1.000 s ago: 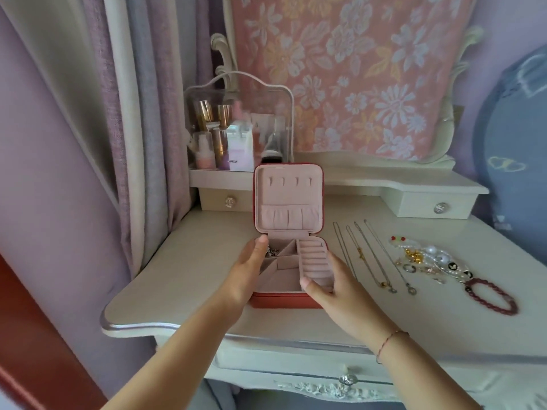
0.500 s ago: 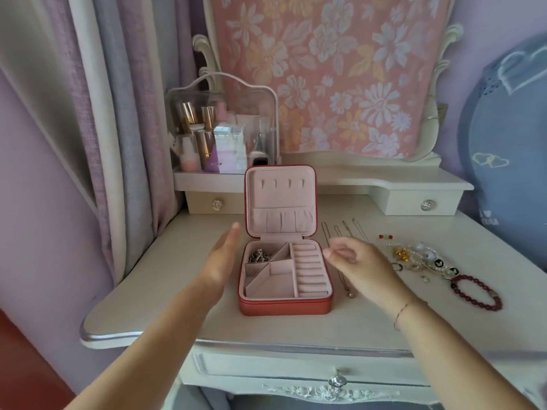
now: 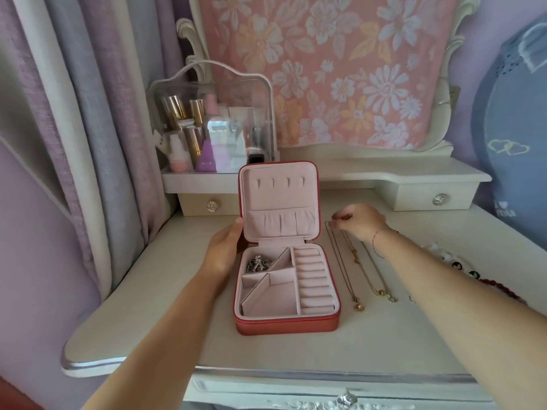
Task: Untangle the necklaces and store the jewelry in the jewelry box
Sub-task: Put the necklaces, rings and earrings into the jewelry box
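I read this as the start of the storing step: the necklaces lie on the dressing table just to the right of the jewelry box, drawn out in separate, roughly parallel lines with their pendants toward me, so the untangling looks done from here. The box sits in the middle of the table with its lid upright. A small heap of silver pieces fills the far-left compartment, and the other compartments and the ring rolls look bare.

My left hand is at the lid's left edge, thumb against the rim and fingers hidden behind it, which I take for a steadying hold. My right hand is over the far ends of the chains with its fingers curled downward. I cannot tell whether the fingertips are pinching a chain or only hovering at its end.

The next move, as I judge it, calls for a fine pinch on one chain alone, near its clasp end, then a slow lift so that it does not drag its neighbours across one another. Past my right forearm lie pale beads and a red bead bracelet, waiting their turn
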The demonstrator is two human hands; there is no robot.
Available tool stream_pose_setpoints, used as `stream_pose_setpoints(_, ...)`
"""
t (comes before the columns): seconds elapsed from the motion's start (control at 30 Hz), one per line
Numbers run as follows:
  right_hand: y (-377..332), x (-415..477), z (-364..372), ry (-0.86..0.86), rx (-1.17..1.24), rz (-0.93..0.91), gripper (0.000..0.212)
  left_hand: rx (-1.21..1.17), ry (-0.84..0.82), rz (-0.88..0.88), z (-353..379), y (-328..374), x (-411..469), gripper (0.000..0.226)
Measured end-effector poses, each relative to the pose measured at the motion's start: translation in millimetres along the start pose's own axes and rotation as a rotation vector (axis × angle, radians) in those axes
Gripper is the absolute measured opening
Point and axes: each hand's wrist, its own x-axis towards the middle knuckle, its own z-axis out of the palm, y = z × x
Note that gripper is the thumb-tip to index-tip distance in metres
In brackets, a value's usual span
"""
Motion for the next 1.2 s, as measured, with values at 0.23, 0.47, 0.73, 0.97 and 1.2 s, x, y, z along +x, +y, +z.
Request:
stream_pose_setpoints(0.23, 8, 32, 6, -0.035, -0.084, 0.067, 0.023, -0.094, 0.001, -0.003, -4, -7, 12, 0.04)
stream_pose_setpoints(0.47, 1, 44, 9, -0.068, -0.118, 0.115, 0.022, -0.108, -0.01, 0.012, -4, -10, 15, 0.041)
stream_pose_setpoints(0.73, -1, 46, 14, -0.06, -0.131, 0.106, 0.028, -0.114, -0.023, 0.005, -3, -10, 15, 0.04)
stream_pose_setpoints(0.97, -1, 43, 12, -0.117, -0.229, 0.053, 0.028, -0.11, -0.012, 0.001, -3, -9, 15, 0.041)
stream_pose_setpoints(1.2, -7, 10, -28, -0.146, 0.346, -0.127, 0.017, -0.132, -0.035, -0.015, -4, -7, 13, 0.041)
